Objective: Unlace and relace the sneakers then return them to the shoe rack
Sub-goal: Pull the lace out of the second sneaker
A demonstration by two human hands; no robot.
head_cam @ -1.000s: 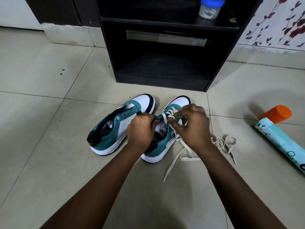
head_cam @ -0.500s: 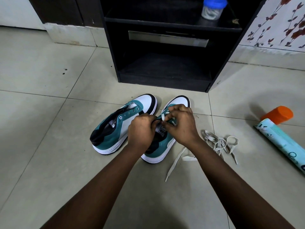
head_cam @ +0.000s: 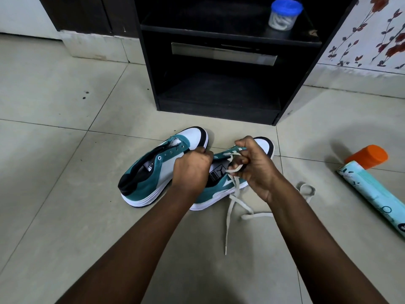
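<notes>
I see both sneakers on the tiled floor (head_cam: 65,216) just before the black shoe rack (head_cam: 219,110), side by side, long axes slanting from heels at lower left to white toes at upper right, toward the rack. My left hand (head_cam: 190,170) curls on the edge of the right sneaker (head_cam: 219,189). My right hand (head_cam: 256,165) is clenched round its white lace (head_cam: 232,200), which trails onto the floor. The left sneaker (head_cam: 157,172) lies unlaced. Another lace (head_cam: 306,190) lies near my right wrist

Two sneakers (head_cam: 153,172) side by side on floor (head_cam: 65,216) before rack (head_cam: 219,95); can (head_cam: 368,183) right.
</notes>
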